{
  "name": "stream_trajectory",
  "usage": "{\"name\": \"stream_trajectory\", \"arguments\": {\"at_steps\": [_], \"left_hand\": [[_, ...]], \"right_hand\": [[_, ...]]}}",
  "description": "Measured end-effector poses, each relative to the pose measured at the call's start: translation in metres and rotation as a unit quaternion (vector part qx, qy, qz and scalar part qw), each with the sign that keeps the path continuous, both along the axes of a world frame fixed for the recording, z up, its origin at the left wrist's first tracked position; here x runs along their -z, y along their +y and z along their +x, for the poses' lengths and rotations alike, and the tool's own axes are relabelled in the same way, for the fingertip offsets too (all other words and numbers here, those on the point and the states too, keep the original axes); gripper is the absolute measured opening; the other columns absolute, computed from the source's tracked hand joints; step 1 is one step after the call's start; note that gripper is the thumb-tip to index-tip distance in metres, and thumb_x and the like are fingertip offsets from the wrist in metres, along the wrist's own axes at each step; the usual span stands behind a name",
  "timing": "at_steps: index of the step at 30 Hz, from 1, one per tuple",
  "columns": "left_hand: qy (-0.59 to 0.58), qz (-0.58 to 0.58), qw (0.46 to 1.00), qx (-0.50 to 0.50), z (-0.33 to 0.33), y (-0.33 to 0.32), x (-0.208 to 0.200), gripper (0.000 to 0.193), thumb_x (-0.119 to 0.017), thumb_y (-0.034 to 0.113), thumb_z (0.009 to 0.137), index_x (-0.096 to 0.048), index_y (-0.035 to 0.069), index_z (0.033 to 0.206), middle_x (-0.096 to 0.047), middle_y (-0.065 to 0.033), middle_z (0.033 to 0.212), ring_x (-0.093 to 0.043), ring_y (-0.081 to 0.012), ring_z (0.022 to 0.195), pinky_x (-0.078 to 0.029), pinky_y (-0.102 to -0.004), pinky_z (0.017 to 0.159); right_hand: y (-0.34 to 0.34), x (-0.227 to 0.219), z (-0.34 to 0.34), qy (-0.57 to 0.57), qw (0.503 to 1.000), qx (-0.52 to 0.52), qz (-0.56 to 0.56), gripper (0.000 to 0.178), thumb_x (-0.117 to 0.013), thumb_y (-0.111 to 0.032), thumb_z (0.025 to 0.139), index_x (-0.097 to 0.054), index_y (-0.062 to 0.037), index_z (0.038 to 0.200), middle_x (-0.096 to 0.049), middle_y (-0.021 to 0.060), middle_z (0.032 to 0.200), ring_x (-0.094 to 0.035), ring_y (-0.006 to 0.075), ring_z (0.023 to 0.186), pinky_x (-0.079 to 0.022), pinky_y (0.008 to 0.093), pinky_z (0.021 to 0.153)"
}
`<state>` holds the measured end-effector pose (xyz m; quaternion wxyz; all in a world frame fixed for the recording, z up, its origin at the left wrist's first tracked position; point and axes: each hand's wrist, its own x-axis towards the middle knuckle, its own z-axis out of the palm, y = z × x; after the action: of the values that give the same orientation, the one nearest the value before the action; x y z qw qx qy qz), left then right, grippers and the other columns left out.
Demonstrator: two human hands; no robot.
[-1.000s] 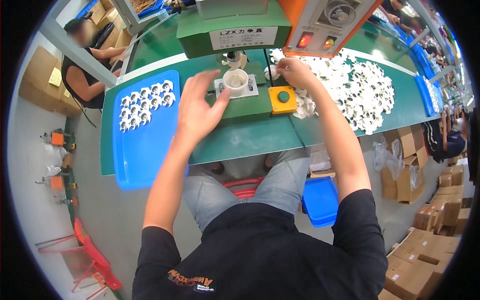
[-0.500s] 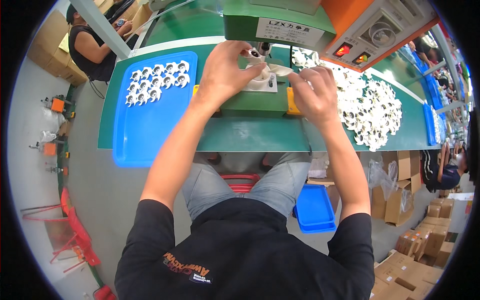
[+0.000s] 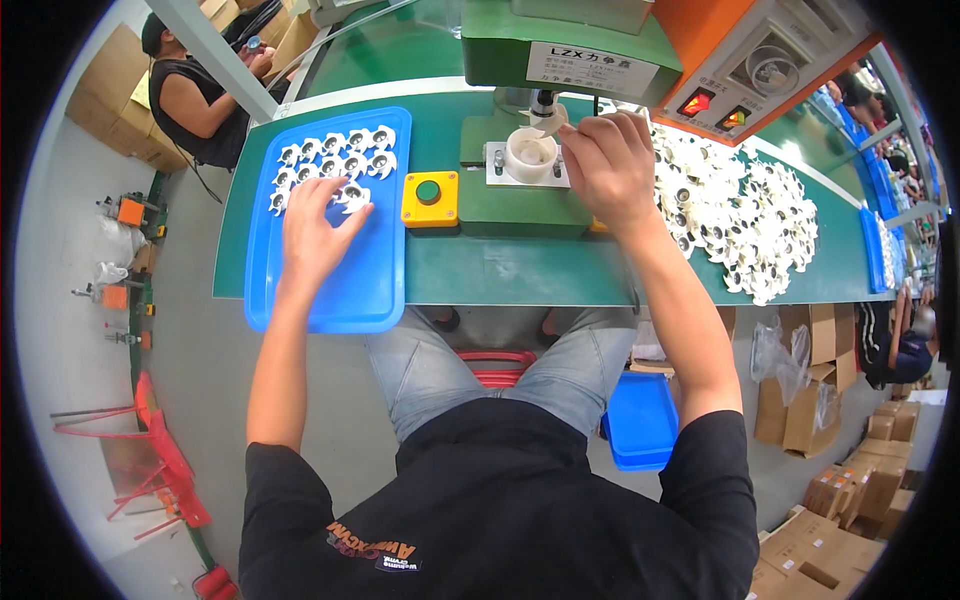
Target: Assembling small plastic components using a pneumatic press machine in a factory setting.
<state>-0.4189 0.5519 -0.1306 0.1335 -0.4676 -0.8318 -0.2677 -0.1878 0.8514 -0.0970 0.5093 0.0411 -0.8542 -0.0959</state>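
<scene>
Over the blue tray (image 3: pixel 325 285), my left hand (image 3: pixel 315 235) has its thumb and fingers closed around a small white impeller (image 3: pixel 352 197) with a dark hub. Beyond that hand, several similar impellers (image 3: pixel 333 145) lie in rows on the tray. My right hand (image 3: pixel 612 170) pinches another white impeller (image 3: pixel 546 122) just below the metal spindle (image 3: pixel 543 100) of a green press (image 3: pixel 565 55). Beneath it, a round white holder (image 3: pixel 530 155) is fixed on the press base; my right fingertips are close to its upper right side.
A yellow box with a green button (image 3: pixel 430 197) stands between tray and press. Right of the press lies a large heap of white impellers (image 3: pixel 745 215), below an orange control box (image 3: pixel 735 70). Blue trays (image 3: pixel 640 420) and cartons (image 3: pixel 800 400) are below the bench. Another person (image 3: pixel 195 100) sits at far left.
My left hand has moved from the press leftward to the tray, with an impeller. My right hand has shifted its impeller up to the spindle, and the round holder is uncovered.
</scene>
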Motion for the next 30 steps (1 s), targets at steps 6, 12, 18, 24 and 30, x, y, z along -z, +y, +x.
{"name": "stream_trajectory", "arguments": {"at_steps": [6,12,18,24,30], "left_hand": [[0.034,-0.041,0.998,0.027,0.0,-0.005,0.014,0.045,-0.085,0.027,0.078,-0.072,0.002,0.113,-0.064,-0.0141,0.116,-0.056,-0.0333,0.115,-0.047,-0.0435,0.097],[0.139,-0.077,0.987,0.012,-0.017,-0.006,0.027,0.052,-0.083,0.03,0.079,-0.069,0.004,0.122,-0.054,-0.0164,0.138,-0.044,-0.0381,0.133,-0.038,-0.0501,0.107],[0.124,-0.087,0.988,-0.012,-0.038,-0.002,0.028,0.069,-0.087,0.036,0.076,-0.063,0.004,0.131,-0.052,-0.0171,0.142,-0.045,-0.0378,0.133,-0.037,-0.0505,0.109],[0.126,-0.097,0.987,-0.035,-0.046,0.006,0.028,0.075,-0.087,0.043,0.075,-0.062,0.005,0.134,-0.053,-0.0175,0.143,-0.046,-0.036,0.134,-0.038,-0.0507,0.109],[0.122,-0.081,0.989,-0.023,-0.04,0.011,0.027,0.068,-0.084,0.04,0.081,-0.062,0.003,0.133,-0.053,-0.0177,0.143,-0.047,-0.0362,0.132,-0.039,-0.0505,0.108]], "right_hand": [[-0.002,0.002,-0.008,0.012,0.998,0.009,-0.057,0.019,-0.078,-0.005,0.076,-0.06,-0.0083,0.079,-0.059,0.0061,0.081,-0.06,0.0283,0.078,-0.047,0.0413,0.07],[-0.009,0.008,0.007,-0.029,0.988,0.006,-0.15,0.02,-0.079,-0.005,0.076,-0.059,-0.0065,0.077,-0.061,0.0085,0.081,-0.06,0.0296,0.077,-0.047,0.0417,0.073],[-0.011,0.024,0.047,-0.073,0.973,0.046,-0.214,0.016,-0.078,-0.006,0.077,-0.062,-0.006,0.081,-0.062,0.0084,0.082,-0.059,0.0302,0.077,-0.046,0.0413,0.073],[-0.008,0.039,0.083,-0.13,0.958,0.073,-0.243,0.015,-0.076,-0.007,0.079,-0.063,-0.0044,0.085,-0.063,0.0106,0.092,-0.059,0.0321,0.085,-0.048,0.0418,0.076],[-0.014,0.046,0.1,-0.147,0.949,0.085,-0.265,0.021,-0.076,-0.006,0.079,-0.066,-0.003,0.097,-0.064,0.0126,0.104,-0.061,0.0343,0.093,-0.05,0.0426,0.081]]}}
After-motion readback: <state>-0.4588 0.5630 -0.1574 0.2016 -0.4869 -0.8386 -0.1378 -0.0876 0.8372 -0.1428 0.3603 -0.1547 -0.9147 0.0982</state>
